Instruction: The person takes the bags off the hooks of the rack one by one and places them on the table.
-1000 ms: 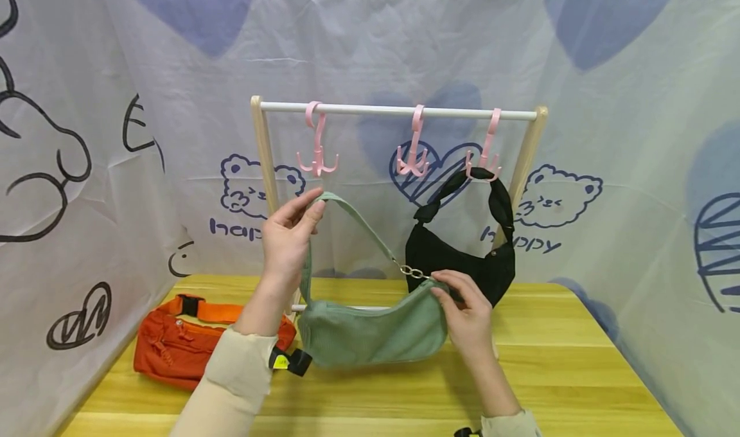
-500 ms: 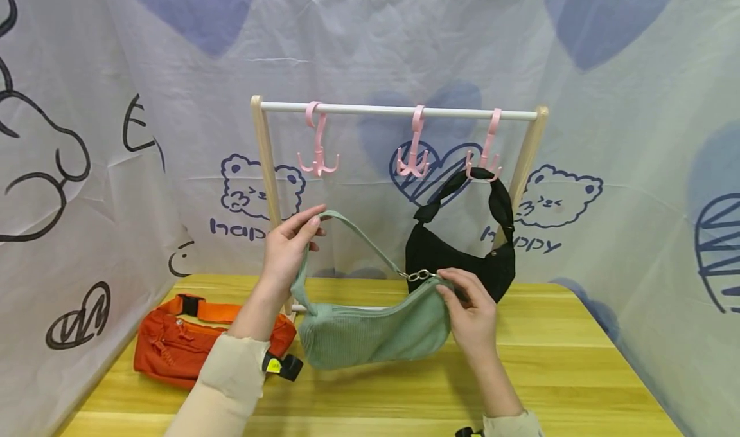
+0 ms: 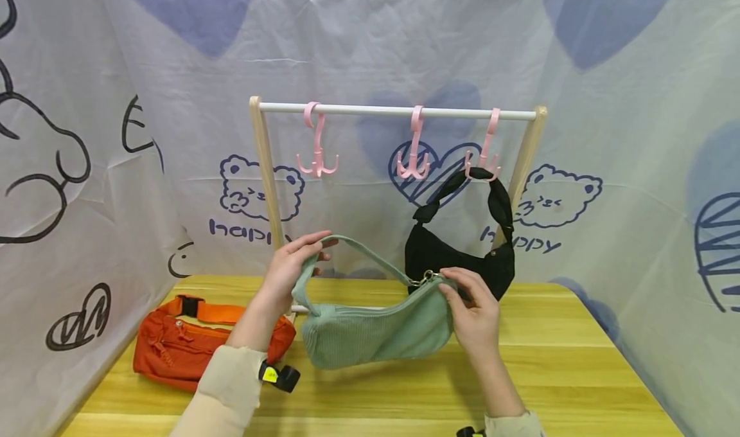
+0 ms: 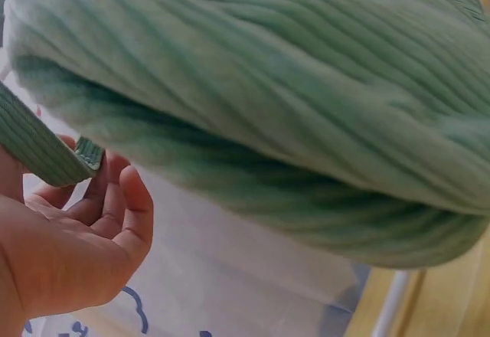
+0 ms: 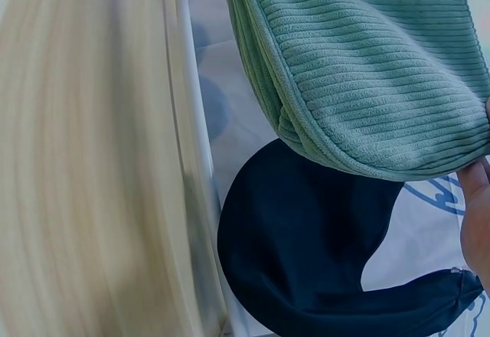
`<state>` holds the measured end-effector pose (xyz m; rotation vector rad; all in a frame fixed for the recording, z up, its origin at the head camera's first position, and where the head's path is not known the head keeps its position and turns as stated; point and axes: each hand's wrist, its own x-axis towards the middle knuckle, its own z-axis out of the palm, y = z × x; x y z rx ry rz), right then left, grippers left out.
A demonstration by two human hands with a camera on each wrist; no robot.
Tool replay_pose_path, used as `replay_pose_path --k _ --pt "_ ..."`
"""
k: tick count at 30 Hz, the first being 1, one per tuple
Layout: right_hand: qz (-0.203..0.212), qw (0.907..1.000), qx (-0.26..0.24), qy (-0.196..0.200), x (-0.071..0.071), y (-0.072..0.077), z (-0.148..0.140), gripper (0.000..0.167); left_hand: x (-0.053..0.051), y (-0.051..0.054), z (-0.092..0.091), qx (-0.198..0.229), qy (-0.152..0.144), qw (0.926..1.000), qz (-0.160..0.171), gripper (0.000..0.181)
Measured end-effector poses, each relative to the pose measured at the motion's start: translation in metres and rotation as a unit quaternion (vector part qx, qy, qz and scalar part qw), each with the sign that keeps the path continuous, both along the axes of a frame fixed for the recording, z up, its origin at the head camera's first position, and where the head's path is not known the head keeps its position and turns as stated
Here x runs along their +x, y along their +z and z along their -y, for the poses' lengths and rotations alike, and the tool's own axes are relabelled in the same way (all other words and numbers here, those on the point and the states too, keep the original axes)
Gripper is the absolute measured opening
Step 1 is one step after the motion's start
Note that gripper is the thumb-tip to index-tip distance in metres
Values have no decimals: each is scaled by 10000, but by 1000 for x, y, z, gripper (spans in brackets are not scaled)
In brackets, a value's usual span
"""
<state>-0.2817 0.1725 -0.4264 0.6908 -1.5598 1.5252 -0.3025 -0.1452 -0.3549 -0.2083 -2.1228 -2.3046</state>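
A green corduroy shoulder bag [image 3: 376, 335] is held up over the table. My left hand [image 3: 289, 267] holds its strap [image 3: 370, 252] between thumb and fingers, at the left of the loop. In the left wrist view, the strap passes through that hand [image 4: 80, 249], beside the ribbed bag body [image 4: 268, 107]. My right hand [image 3: 476, 312] pinches the bag's upper right corner, close to the metal chain links [image 3: 426, 277]. Only part of the right hand [image 5: 478, 226] shows in the right wrist view, at the bag's edge.
Behind stands a rack with a white bar [image 3: 364, 110] carrying a left pink hook [image 3: 317, 157], a middle pink hook [image 3: 414, 157] and a right pink hook [image 3: 488, 142]. A black handbag [image 3: 445, 257] hangs from the right one. An orange waist bag [image 3: 187, 350] lies on the wooden table [image 3: 566, 360].
My left hand has come down with the strap, which now arches lower over the bag. My right hand has shifted slightly right, keeping its hold on the corner.
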Motion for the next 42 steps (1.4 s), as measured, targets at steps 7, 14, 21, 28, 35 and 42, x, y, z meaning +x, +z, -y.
replay_pose_path --k 7,14,21,28,35,42 --pt "-40 9999 17 -101 1 3 -2 30 0 -19 -1 -133 -214 9994 253 43" --pt "200 9996 44 -203 0 2 -6 29 1 -35 -5 -219 -385 9980 457 48" --pt "246 9990 97 -358 1 3 -6 29 6 -47 -6 -115 -372 9976 571 54" --pt "305 9985 96 -433 3 2 -5 30 16 -53 -4 -77 75 9998 187 50" --pt "155 9983 149 -536 10 11 -1 31 31 -46 -1 -599 348 9872 -1437 39" --pt "185 9978 138 -618 0 0 -6 34 43 -48 4 -963 113 9472 -3055 38"
